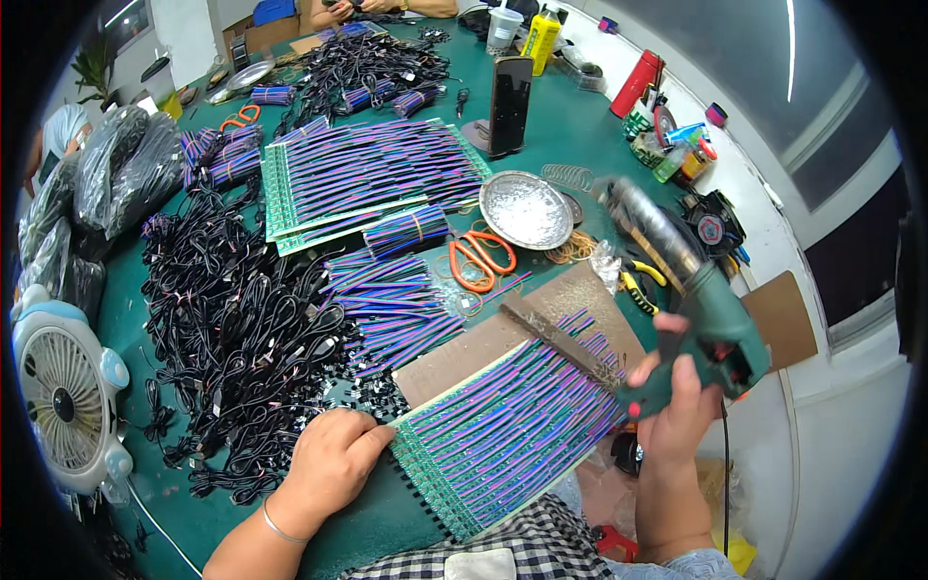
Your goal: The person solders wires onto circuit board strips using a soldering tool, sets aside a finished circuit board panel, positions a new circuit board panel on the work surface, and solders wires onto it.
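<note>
At the left corner of a green circuit board panel my left hand is closed, thumb against the panel's edge; its fingertips are partly hidden. Rows of small boards with purple, blue and black wires cover this panel. In my right hand is a green pistol-grip tool with a long metal barrel, blurred at its tip and raised over the panel's far right. A dark flat bar lies across the wires. Beneath the panel's far side is a brown board.
Black cables are heaped on the left, beside a fan. Farther off lie wired panels, orange scissors, a metal dish and pliers. A phone stands upright. Another person's hands work across the table.
</note>
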Demonstrator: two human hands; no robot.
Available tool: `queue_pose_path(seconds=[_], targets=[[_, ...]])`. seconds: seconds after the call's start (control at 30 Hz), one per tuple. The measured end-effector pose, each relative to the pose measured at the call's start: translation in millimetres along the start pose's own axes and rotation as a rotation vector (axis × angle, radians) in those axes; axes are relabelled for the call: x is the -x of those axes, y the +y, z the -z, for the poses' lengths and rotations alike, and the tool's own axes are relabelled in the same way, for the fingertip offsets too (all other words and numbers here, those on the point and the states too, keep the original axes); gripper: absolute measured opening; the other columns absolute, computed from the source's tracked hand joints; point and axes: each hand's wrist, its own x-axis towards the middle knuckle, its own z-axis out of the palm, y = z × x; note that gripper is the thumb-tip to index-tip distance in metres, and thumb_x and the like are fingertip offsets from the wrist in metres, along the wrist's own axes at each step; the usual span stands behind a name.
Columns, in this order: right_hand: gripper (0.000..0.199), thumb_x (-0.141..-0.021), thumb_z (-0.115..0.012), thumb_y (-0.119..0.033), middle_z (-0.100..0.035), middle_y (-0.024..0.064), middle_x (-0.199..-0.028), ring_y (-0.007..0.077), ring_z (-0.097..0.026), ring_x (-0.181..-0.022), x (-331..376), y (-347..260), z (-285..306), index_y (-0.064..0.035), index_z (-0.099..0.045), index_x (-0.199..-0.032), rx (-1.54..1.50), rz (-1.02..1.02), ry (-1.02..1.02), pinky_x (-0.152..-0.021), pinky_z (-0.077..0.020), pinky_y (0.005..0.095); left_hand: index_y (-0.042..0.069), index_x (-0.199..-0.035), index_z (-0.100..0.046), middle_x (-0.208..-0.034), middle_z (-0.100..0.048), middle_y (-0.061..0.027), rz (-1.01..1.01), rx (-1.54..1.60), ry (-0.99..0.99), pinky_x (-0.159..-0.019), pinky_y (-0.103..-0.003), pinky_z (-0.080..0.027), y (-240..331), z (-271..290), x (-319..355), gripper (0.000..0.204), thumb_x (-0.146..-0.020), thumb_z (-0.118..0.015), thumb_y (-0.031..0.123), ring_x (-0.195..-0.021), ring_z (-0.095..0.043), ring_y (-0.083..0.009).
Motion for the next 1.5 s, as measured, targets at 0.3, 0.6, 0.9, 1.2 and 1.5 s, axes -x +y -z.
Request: queue_pose_path(seconds=[0.3,0.6,0.9,1.2,1.5], targets=[[0.033,-0.087,-0.058,-0.005,-0.061,0.0117,-0.111,0.0099,-0.059,-0.07,-31.1,47.0,-10.5,0.0035,-0.049,-0.117,0.264,-0.106,-0.068,-0.061,-0.052,0.0245,0.008,-0.085,-0.063,-0.077,-0.056,-0.0051,0.015,-0.017,0.037,-0.057,-0.035,-0.044,-3.1,0.1,4.7,0.02,-0.065,-0.066,0.003,-0.068,-0.056,-0.0236],[0.041,-0.086,-0.058,-0.007,-0.061,0.0143,-0.107,0.0174,-0.063,-0.076,83.4,3.6,67.8,0.0048,-0.046,-0.123,0.432,-0.314,-0.752,-0.069,-0.051,0.0285,0.009,-0.092,-0.062,-0.079,-0.054,-0.0033,-0.058,-0.015,-0.023,-0.06,-0.03,-0.046,-2.6,6.7,0.6,0.02,-0.072,-0.06,0.011,-0.069,-0.054,-0.0186],[0.037,-0.087,-0.059,-0.009,-0.063,0.0126,-0.102,0.0195,-0.062,-0.076,112.5,16.0,52.5,-0.0008,-0.051,-0.122,0.42,-0.222,-0.838,-0.07,-0.0503,0.032,0.009,-0.092,-0.062,-0.081,-0.053,-0.0026,-0.055,-0.027,-0.061,-0.064,-0.03,-0.047,-0.6,5.3,-0.5,0.02,-0.072,-0.06,0.011,-0.071,-0.055,-0.0174],[0.028,-0.086,-0.061,-0.015,-0.062,0.0083,-0.087,0.0172,-0.062,-0.073,115.2,13.3,35.7,0.0035,-0.057,-0.107,0.286,-0.663,-0.69,-0.067,-0.0521,0.0298,0.01,-0.092,-0.062,-0.081,-0.053,-0.0019,-0.035,0.025,-0.065,-0.064,-0.03,-0.047,-5.0,4.1,0.8,0.02,-0.072,-0.059,0.011,-0.072,-0.055,-0.018],[0.029,-0.084,-0.064,-0.012,-0.062,0.0103,-0.088,0.0172,-0.062,-0.072,118.3,12.0,29.9,0.0045,-0.057,-0.106,0.142,-0.672,-0.59,-0.068,-0.0524,0.0311,0.009,-0.091,-0.062,-0.081,-0.054,-0.0018,-0.073,0.011,-0.109,-0.066,-0.03,-0.047,-3.7,7.5,-1.9,0.019,-0.072,-0.06,0.011,-0.075,-0.055,-0.0181]])
